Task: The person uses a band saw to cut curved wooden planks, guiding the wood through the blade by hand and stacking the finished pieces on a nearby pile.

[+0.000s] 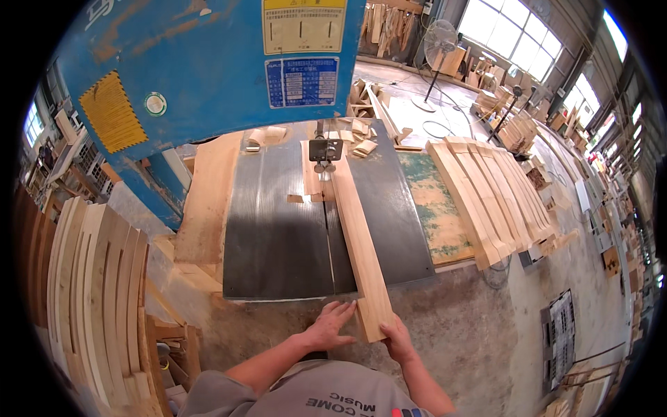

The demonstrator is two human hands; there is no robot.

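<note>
A long pale wooden board (365,264) lies on the dark metal table of a band saw (278,243), its near end sticking out past the table's front edge. My right hand (397,338) grips that near end at its right side. Beside the board's left side, my left hand (329,326) is open, fingers stretched out and fingertips close to the wood; whether they touch it I cannot tell. The board's far part runs up to the blade guide (325,151). Left of it there, a thinner wood strip (310,170) lies along the slot line.
The blue saw body (208,90) rises behind the table. Wood offcuts (361,139) lie at its far edge. Shaped boards (486,198) are stacked on the right, and more boards (97,285) stand at left. A pedestal fan (439,48) stands far back.
</note>
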